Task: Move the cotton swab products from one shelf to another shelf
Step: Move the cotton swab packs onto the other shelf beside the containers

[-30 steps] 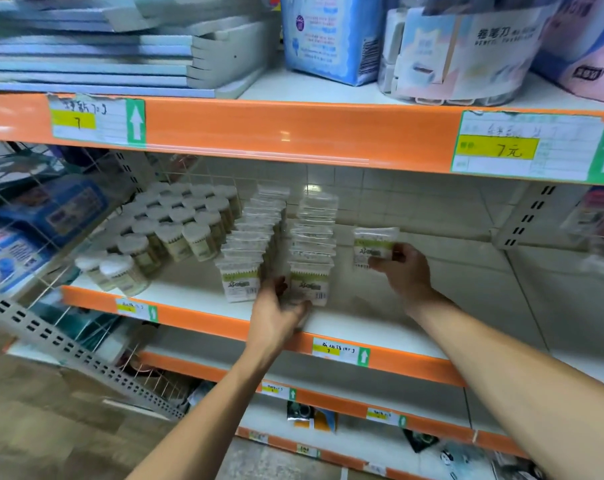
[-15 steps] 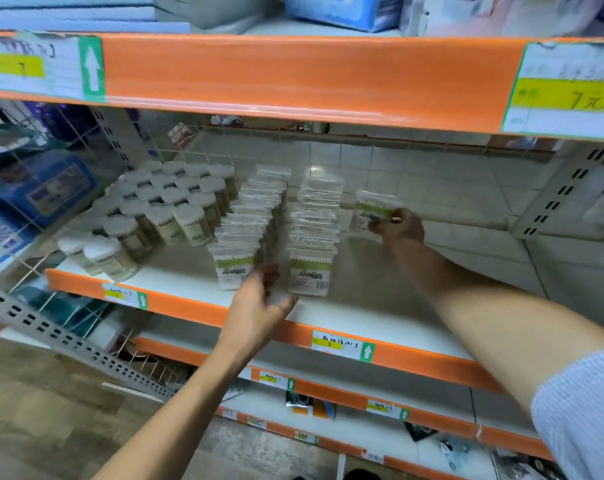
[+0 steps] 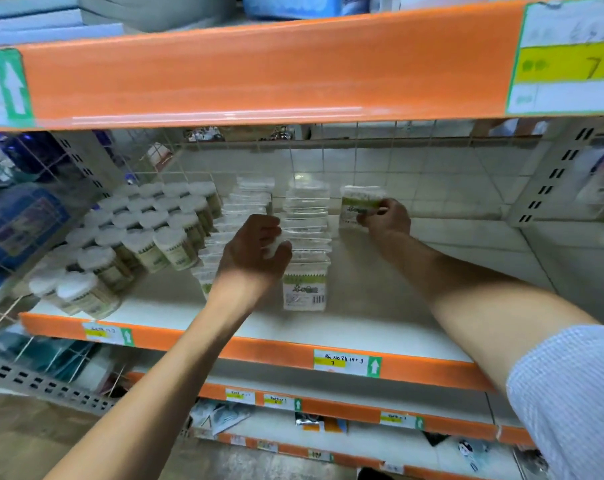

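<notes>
So both arms are reaching into the middle shelf (image 3: pixel 380 289), the white one with the orange front edge. The right hand (image 3: pixel 385 216) is way at the back, fingers pinched on a single cotton swab pack (image 3: pixel 359 202) that stands upright at the far end, just right of the two rows of packs. The pack sits on the far-left side of that hand, with the fingers curled over its lower right corner.

The left hand (image 3: pixel 255 251) is nearer, fingers curled in around something small and white between the two rows (image 3: pixel 305 230) of flat clear swab packs. Can't tell for sure what it is, looks like the top edge of a pack. It covers part of the left row, and the right row's front pack (image 3: pixel 304 289), green and white label, stands just right of and below the hand.

Left of all that there's a bunch of round swab jars (image 3: pixel 148 233) with white lids, leaning a bit. Price tags (image 3: pixel 345 362) run along the orange edge.
</notes>
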`<control>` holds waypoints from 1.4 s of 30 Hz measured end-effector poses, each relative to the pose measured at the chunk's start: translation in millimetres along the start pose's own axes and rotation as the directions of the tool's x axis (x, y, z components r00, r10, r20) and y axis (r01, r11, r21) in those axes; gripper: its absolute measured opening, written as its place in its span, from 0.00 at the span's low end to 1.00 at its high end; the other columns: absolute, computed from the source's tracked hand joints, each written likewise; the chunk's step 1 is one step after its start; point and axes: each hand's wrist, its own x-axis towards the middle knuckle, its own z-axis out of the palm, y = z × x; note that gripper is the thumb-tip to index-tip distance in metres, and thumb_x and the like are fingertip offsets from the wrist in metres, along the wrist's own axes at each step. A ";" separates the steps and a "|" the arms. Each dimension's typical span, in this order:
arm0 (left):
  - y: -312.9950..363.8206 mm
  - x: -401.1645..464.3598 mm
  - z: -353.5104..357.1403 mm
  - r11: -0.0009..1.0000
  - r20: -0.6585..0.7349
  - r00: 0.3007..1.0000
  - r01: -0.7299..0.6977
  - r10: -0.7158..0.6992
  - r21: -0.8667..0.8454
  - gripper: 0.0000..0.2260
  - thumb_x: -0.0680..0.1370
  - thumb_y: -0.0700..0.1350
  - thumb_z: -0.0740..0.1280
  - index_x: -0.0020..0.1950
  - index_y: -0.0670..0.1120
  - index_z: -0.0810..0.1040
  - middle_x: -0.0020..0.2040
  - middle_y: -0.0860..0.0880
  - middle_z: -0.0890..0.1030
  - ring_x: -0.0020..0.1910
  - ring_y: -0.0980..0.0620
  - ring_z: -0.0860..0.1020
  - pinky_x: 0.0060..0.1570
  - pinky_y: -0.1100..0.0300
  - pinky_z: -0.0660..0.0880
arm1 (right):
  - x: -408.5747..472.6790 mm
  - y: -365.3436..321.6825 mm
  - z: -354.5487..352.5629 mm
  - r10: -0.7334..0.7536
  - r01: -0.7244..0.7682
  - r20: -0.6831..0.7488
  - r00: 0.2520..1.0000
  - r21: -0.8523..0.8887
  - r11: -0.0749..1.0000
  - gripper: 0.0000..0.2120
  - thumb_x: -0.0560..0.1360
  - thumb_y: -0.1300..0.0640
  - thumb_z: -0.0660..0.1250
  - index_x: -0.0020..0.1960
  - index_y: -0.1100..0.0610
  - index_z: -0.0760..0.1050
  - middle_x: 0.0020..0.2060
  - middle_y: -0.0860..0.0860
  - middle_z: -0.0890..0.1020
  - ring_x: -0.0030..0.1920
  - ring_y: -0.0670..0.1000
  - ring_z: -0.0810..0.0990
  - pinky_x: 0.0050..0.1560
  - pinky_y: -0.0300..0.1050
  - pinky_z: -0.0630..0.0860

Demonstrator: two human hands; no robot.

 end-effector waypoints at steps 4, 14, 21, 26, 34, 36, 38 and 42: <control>-2.6 0.5 -2.9 1.000 0.019 1.000 0.001 -0.001 -0.002 0.11 0.74 0.42 0.71 0.55 0.50 0.77 0.48 0.54 0.83 0.50 0.58 0.82 0.53 0.59 0.79 | 3.5 -3.8 2.0 0.009 -0.009 -0.029 1.000 0.004 1.000 0.22 0.70 0.58 0.78 0.61 0.59 0.76 0.56 0.54 0.82 0.57 0.54 0.80 0.53 0.39 0.73; -8.0 -3.3 -11.9 1.000 0.017 1.000 0.026 -0.026 -0.008 0.09 0.75 0.38 0.71 0.53 0.49 0.79 0.48 0.53 0.83 0.48 0.56 0.82 0.53 0.57 0.80 | 10.6 -4.8 10.2 0.015 -0.014 -0.077 0.997 0.010 1.000 0.21 0.70 0.59 0.78 0.59 0.58 0.76 0.55 0.53 0.82 0.54 0.52 0.80 0.50 0.38 0.73; -3.8 -3.1 -19.8 0.999 0.030 1.000 -0.010 0.009 0.039 0.08 0.76 0.40 0.70 0.53 0.49 0.79 0.47 0.54 0.83 0.47 0.60 0.82 0.50 0.60 0.80 | 14.5 0.6 10.6 0.020 -0.019 -0.073 0.997 0.011 1.000 0.21 0.70 0.58 0.77 0.60 0.58 0.75 0.55 0.53 0.82 0.52 0.50 0.78 0.53 0.41 0.76; 0.6 -4.2 -21.0 0.999 0.039 0.999 -0.021 0.020 0.033 0.08 0.76 0.39 0.68 0.54 0.48 0.78 0.47 0.54 0.83 0.47 0.59 0.82 0.50 0.61 0.80 | 13.9 2.4 7.0 0.037 -0.036 -0.061 0.997 0.018 0.999 0.23 0.69 0.56 0.78 0.59 0.59 0.73 0.53 0.54 0.79 0.51 0.52 0.77 0.49 0.42 0.75; 32.6 5.5 -4.8 0.997 0.120 0.990 -0.072 0.069 0.022 0.09 0.77 0.42 0.68 0.56 0.51 0.78 0.48 0.55 0.83 0.49 0.59 0.82 0.55 0.56 0.79 | -1.8 2.0 -33.1 0.060 -0.063 -0.067 0.996 -0.047 0.997 0.27 0.70 0.56 0.77 0.64 0.58 0.70 0.58 0.54 0.76 0.57 0.52 0.75 0.57 0.44 0.75; 43.4 5.4 5.9 0.996 0.166 0.984 -0.078 0.070 0.041 0.09 0.77 0.44 0.68 0.57 0.52 0.77 0.49 0.57 0.82 0.49 0.60 0.81 0.56 0.56 0.79 | -10.5 4.5 -52.3 0.061 -0.065 -0.060 0.996 -0.065 0.996 0.25 0.70 0.58 0.76 0.63 0.58 0.71 0.58 0.53 0.76 0.57 0.52 0.75 0.56 0.43 0.75; 52.8 3.6 17.6 0.993 0.208 0.975 -0.089 0.072 0.073 0.09 0.78 0.46 0.68 0.58 0.53 0.77 0.50 0.58 0.82 0.50 0.61 0.81 0.54 0.56 0.79 | -18.7 8.2 -70.8 0.051 -0.056 -0.046 0.998 -0.119 0.991 0.23 0.70 0.58 0.76 0.63 0.58 0.73 0.57 0.53 0.77 0.57 0.53 0.77 0.56 0.44 0.75; 73.7 -6.0 45.2 0.987 0.302 0.948 -0.133 0.100 0.092 0.08 0.78 0.46 0.67 0.57 0.52 0.77 0.49 0.57 0.81 0.48 0.61 0.80 0.50 0.61 0.78 | -35.9 18.8 -112.2 0.043 -0.047 -0.024 0.999 -0.202 0.978 0.22 0.70 0.57 0.75 0.61 0.58 0.75 0.56 0.54 0.81 0.56 0.54 0.79 0.56 0.46 0.77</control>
